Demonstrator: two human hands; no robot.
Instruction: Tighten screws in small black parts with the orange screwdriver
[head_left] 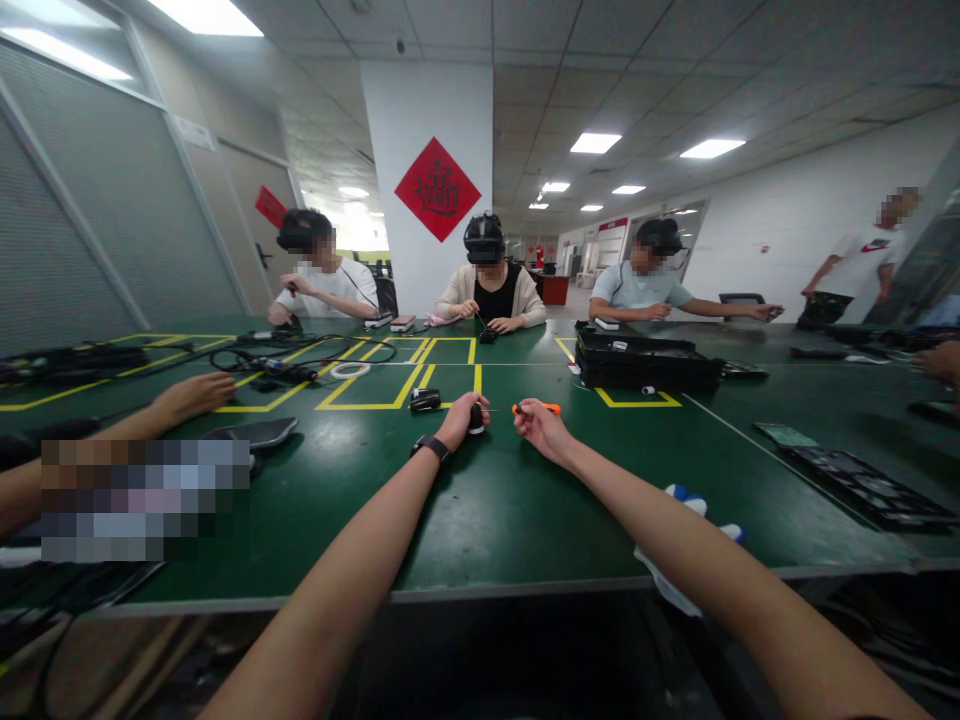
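Observation:
My left hand (456, 426), with a dark watch on its wrist, is closed around a small black-and-white part (476, 419). Its exact kind is too small to tell. In my closed right hand (543, 432) is an orange-handled screwdriver (553, 408), and its thin shaft points left at the part. Whether the tip touches it I cannot tell. Just left of my left hand lies a small black block-like part (425, 400) on the green table (480, 500).
A black open housing (649, 362) sits ahead right. Cables (300, 360) and a white ring (351, 370) lie ahead left. Blue-and-white gloves (675, 575) rest under my right forearm. A flat black panel (862, 475) lies right. A co-worker's hand (196, 396) reaches in from the left; several people are opposite.

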